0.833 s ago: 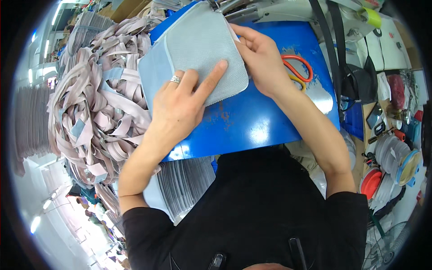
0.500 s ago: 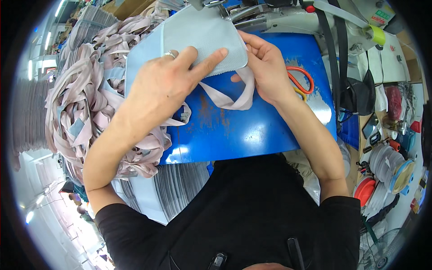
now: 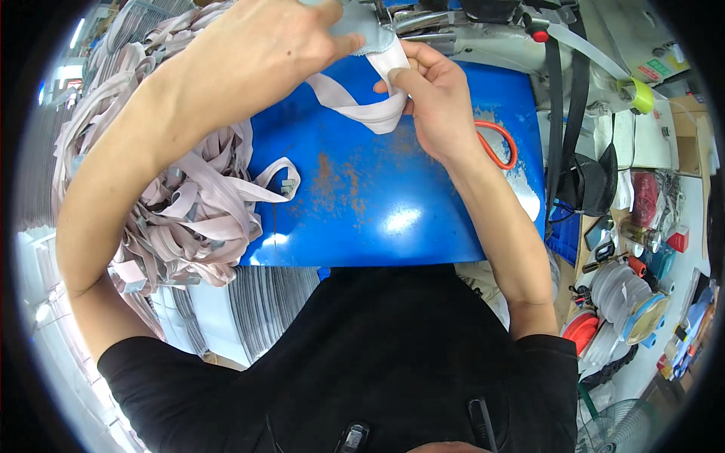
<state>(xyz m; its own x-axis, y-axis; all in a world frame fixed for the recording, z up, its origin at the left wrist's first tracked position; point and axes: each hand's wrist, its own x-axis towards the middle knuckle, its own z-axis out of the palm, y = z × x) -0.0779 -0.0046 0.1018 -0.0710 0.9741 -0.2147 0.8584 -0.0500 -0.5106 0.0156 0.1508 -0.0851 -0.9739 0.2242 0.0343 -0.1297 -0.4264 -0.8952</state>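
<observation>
Near the top edge, my left hand (image 3: 276, 57) lies over a blue-grey fabric panel (image 3: 365, 29), its thumb and forefinger apart; the far fingertips are cut off by the picture's edge. Just right of the panel's near corner, my right hand (image 3: 438, 94) pinches a pale pink fabric strip (image 3: 387, 66) between thumb and fingers. From there the strip hangs in a loop (image 3: 370, 113) above the blue worktop (image 3: 362, 234). The panel's far part reaches under the metal parts of a sewing machine (image 3: 483, 34).
Pale pink strips (image 3: 189, 219) are heaped on the left. Orange-handled scissors (image 3: 513, 147) lie beside my right wrist. Below the worktop's front edge stand stacked grey sheets (image 3: 272, 302). Dark belts (image 3: 553, 128) hang at the right, near a shelf with spools (image 3: 615, 291).
The panel and my left hand have moved away from me, toward the machine, so less of the panel shows. My right hand has shifted slightly left and now pinches the strip by the panel's corner.
</observation>
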